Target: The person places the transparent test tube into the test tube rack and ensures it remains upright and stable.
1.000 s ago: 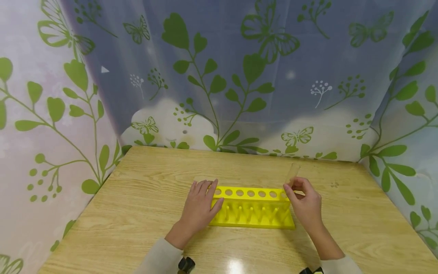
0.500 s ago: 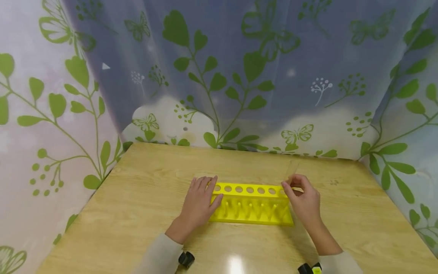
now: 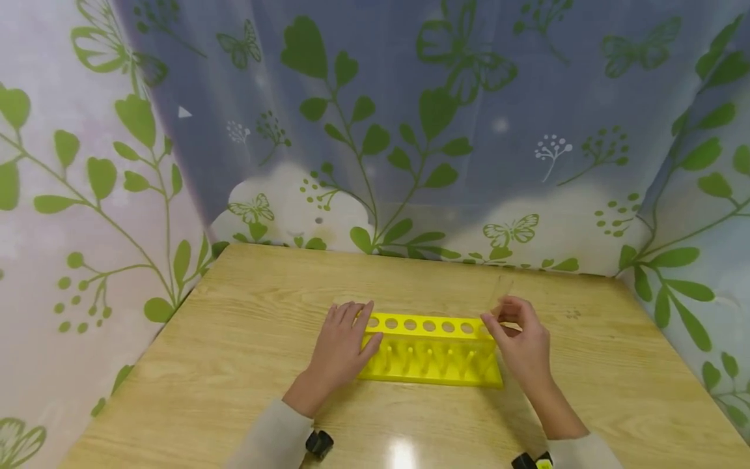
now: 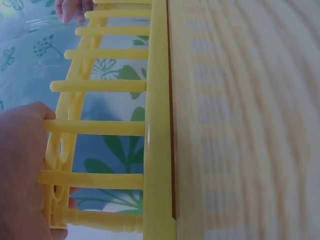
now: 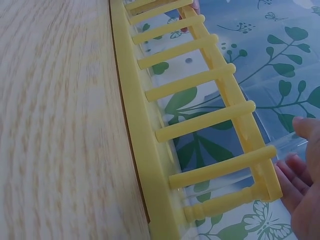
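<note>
A yellow test tube rack (image 3: pixel 430 352), with a row of round holes on top and upright pegs on its base, stands on the table. My left hand (image 3: pixel 342 352) grips its left end, thumb in front and fingers over the top bar. At the rack's right end, my right hand (image 3: pixel 524 342) pinches a clear glass test tube (image 3: pixel 502 286) between thumb and fingers. The tube leans, its upper part showing above the hand. In the right wrist view the test tube (image 5: pixel 290 144) runs from the fingers toward the last hole, its lower part hard to make out.
The wood-grain table (image 3: pixel 246 299) reaches back to a curtain (image 3: pixel 375 163) printed with green leaves and butterflies, which also hangs on both sides. Dark wrist devices sit below each hand at the front.
The head view has shifted slightly, moving the rack and hands a little up in the picture. Both hands keep their holds, with the tube still at the right end hole.
</note>
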The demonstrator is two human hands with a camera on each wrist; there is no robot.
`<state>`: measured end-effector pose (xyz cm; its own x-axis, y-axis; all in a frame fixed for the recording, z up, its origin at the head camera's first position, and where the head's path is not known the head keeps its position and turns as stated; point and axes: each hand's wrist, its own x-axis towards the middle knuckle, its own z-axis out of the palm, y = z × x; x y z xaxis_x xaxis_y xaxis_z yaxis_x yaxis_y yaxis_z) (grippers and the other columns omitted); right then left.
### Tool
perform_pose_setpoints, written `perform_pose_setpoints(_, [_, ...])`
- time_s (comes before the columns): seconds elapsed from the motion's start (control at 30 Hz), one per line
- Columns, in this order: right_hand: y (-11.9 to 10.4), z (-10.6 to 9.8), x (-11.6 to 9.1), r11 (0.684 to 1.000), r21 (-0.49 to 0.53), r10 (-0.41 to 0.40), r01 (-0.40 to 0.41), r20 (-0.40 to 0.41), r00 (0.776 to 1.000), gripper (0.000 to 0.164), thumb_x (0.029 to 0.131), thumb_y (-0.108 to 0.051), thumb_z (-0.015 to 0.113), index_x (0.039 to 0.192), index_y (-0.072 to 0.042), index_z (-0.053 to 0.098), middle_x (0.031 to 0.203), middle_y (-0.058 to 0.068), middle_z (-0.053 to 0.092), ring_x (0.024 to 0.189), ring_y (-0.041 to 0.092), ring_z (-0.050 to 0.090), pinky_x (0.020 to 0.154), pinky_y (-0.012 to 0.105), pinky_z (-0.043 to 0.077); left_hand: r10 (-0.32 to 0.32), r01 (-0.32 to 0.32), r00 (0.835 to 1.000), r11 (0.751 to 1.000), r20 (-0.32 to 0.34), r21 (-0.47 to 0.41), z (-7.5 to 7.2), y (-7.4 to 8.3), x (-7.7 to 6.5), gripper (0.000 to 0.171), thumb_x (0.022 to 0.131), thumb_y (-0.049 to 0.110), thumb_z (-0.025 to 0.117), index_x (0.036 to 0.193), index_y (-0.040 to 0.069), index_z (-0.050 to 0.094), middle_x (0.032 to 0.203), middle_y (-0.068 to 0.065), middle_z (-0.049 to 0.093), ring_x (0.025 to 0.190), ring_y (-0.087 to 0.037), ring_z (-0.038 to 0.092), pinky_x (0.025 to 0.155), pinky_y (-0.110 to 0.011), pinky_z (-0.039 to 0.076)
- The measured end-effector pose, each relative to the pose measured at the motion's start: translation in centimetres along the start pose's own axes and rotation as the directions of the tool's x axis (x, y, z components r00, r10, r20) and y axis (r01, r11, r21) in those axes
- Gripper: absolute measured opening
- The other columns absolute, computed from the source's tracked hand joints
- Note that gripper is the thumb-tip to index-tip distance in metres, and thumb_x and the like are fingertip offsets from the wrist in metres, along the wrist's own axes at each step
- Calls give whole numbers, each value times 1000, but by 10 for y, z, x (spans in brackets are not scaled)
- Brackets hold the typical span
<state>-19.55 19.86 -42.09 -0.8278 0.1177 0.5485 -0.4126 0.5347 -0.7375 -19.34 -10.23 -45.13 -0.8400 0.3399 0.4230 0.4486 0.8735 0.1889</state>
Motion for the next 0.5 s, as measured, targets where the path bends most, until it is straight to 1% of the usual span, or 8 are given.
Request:
perform_pose_setpoints(0.1, [4, 1, -1, 999, -8, 49, -49, 10, 999, 38, 85, -1, 73, 118, 3, 55, 95, 14, 63, 81, -7, 56, 70, 6, 49, -1, 1, 1000, 1000, 18, -10, -1, 0, -1, 59, 100, 42, 48, 145, 5, 44, 132, -13, 53, 127, -33, 45, 113, -55, 25])
perform_pose_setpoints(0.2, [10, 2, -3, 998, -15, 66, -66, 25, 998, 43, 84, -1, 73, 122, 4, 52, 99, 16, 62, 83, -9, 55, 71, 5, 48, -10, 10, 1000, 1000, 28, -13, -1, 0, -5, 59, 100, 42, 48, 145, 5, 44, 132, -12, 53, 127, -33, 45, 113, -55, 25])
perform_pose_setpoints(0.3, [14, 2, -5, 999, 26, 40, -41, 29, 999, 46, 83, 2, 73, 123, 5, 51, 101, 15, 60, 89, -5, 56, 72, 6, 48, -22, 22, 999, 1000, 32, -21, 0, 1, -8, 58, 99, 42, 48, 145, 6, 44, 132, -12, 53, 127, -33, 45, 113, -55, 25])
perform_pose_setpoints(0.43, [18, 0, -4, 995, 93, -23, 21, 22, 1000, 50, 81, 5, 74, 124, 4, 49, 102, 8, 56, 98, 2, 55, 78, 8, 49, -26, 28, 999, 999, 33, -40, 1, 4, -8, 58, 99, 42, 48, 145, 6, 44, 133, -12, 52, 128, -33, 44, 113, -55, 25])
perform_pose_setpoints(0.5, [18, -1, -3, 994, 97, -55, 52, 22, 998, 52, 81, 6, 74, 125, 4, 47, 104, 7, 55, 102, 5, 54, 83, 9, 48, -28, 29, 999, 998, 33, -49, 1, 5, -7, 58, 99, 42, 48, 145, 6, 44, 134, -12, 52, 129, -33, 43, 113, -55, 25])
